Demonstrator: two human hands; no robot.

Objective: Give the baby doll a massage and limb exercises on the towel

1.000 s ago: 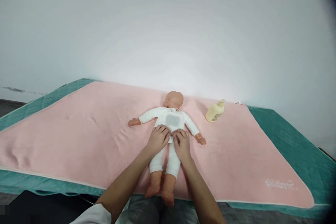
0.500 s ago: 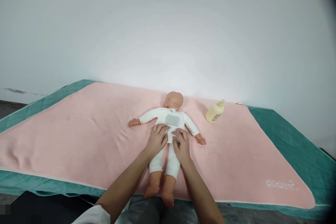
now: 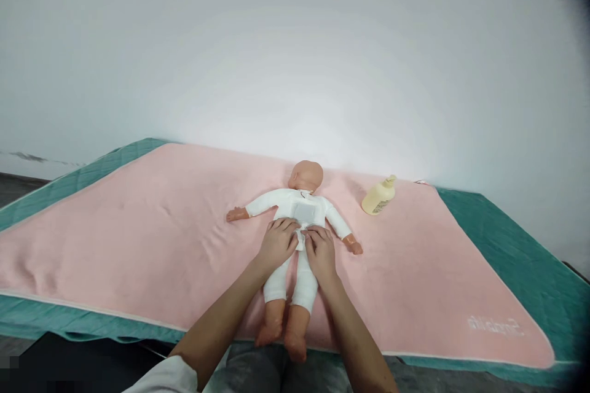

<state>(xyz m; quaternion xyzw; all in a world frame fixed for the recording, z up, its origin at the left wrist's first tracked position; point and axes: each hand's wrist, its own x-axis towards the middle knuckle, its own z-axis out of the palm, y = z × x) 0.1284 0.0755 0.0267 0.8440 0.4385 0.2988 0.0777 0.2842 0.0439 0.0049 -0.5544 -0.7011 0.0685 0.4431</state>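
A baby doll (image 3: 302, 199) in a white fabric suit lies stretched out, its head away from me and its feet towards me. No face shows on the head, and a pale grey rectangular panel (image 3: 305, 212) sits on the upper torso. My left hand (image 3: 279, 241) rests on the left side of the lower torso, fingers laid over the cloth. Opposite it, my right hand (image 3: 321, 245) lies on the right side in the same way. Both thumbs come close together at the middle, where a bit of white cloth shows between them.
A pale yellow pump bottle (image 3: 378, 196) is on the pink blanket (image 3: 138, 227), right of the doll. Under the blanket is a green quilted pad (image 3: 520, 245). A white wall (image 3: 295, 55) rises behind the far edge.
My fingers have drawn inward on the doll's lower torso, and the thumbs are closer together. The doll and the bottle lie as before.
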